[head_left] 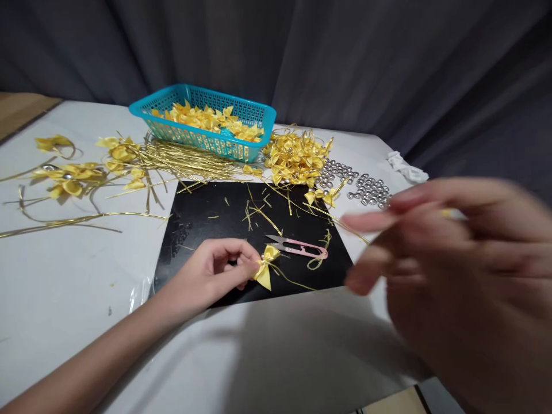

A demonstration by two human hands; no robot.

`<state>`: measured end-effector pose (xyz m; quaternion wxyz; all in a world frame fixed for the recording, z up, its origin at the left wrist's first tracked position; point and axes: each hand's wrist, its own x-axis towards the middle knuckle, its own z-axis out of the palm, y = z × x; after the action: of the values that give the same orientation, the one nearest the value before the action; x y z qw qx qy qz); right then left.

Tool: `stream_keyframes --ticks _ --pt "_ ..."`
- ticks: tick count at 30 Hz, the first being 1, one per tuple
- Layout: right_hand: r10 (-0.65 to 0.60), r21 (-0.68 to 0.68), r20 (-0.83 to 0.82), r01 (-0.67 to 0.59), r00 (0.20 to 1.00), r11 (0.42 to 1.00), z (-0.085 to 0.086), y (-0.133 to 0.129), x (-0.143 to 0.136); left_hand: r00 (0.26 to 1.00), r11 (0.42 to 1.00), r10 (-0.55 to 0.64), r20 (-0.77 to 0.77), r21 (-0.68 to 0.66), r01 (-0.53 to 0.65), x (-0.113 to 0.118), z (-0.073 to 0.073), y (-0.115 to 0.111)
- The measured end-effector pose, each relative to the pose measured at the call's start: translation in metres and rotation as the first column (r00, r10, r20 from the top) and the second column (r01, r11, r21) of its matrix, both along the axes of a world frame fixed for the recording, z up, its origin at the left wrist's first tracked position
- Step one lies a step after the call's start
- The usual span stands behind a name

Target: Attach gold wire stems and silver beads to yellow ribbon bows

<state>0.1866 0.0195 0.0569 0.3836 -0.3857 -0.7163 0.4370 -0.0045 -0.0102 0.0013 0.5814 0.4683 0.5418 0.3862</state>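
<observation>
My left hand (228,267) rests over the black mat (207,207), its thumb and fingers pinching a yellow ribbon bow (267,267). A thin gold cord trails from the bow to the right across the mat. Just beyond it lie pink-handled thread snips (297,246), blades pointing left. My right hand (452,259) is raised close to the camera at the right, blurred. Its thumb and index finger look pressed together; whatever is between them cannot be made out.
A turquoise basket (202,135) of yellow bows stands at the back. Gold cords (185,161) lie before it. More bows with cords (297,155) are piled right of it, beside silver beads (371,190). Yellow ribbon pieces (71,175) lie left. Cord scraps (259,210) litter the mat.
</observation>
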Motion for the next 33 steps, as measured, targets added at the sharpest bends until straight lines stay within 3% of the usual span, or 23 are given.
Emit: stream_keyframes --ticks 3,6,10,14,18,23,27,31,33 --pt "-0.004 -0.066 -0.073 -0.001 0.997 0.998 -0.014 -0.004 -0.017 1.000 1.000 0.015 0.027 0.001 -0.015 0.000 -0.001 0.000" --pt "0.142 -0.214 0.030 -0.132 0.989 0.968 -0.037 -0.005 -0.024 1.000 1.000 0.011 0.028 0.009 -0.011 -0.001 0.000 0.000" --pt "0.181 -0.274 0.089 -0.151 0.979 0.950 -0.051 -0.004 -0.022 1.000 1.000 -0.006 -0.001 0.014 0.006 -0.001 -0.002 -0.001" --pt "0.135 -0.352 0.075 -0.100 0.988 0.931 -0.051 0.000 -0.025 0.999 0.999 0.023 0.023 0.030 -0.024 0.000 -0.005 -0.002" --pt "0.068 -0.286 0.090 -0.040 0.994 0.957 -0.050 0.001 -0.029 0.997 0.998 0.057 0.044 0.016 -0.058 0.002 -0.004 -0.001" --pt "0.032 -0.242 0.143 0.004 0.989 0.970 -0.036 0.003 -0.019 0.995 0.996 0.088 0.039 -0.017 -0.087 0.002 0.000 0.000" --pt "-0.005 -0.267 0.054 0.019 0.999 0.964 -0.027 0.005 -0.007 0.993 0.995 0.100 0.064 -0.009 -0.099 0.002 -0.001 -0.001" --pt "-0.021 -0.199 -0.039 0.013 0.999 0.980 -0.034 0.001 -0.009 0.992 0.995 0.104 0.065 -0.006 -0.104 0.001 -0.002 -0.001" --pt "0.038 -0.139 -0.018 -0.040 0.999 0.990 -0.040 -0.001 -0.014 0.993 0.995 0.098 0.065 -0.006 -0.098 0.002 -0.002 -0.001"
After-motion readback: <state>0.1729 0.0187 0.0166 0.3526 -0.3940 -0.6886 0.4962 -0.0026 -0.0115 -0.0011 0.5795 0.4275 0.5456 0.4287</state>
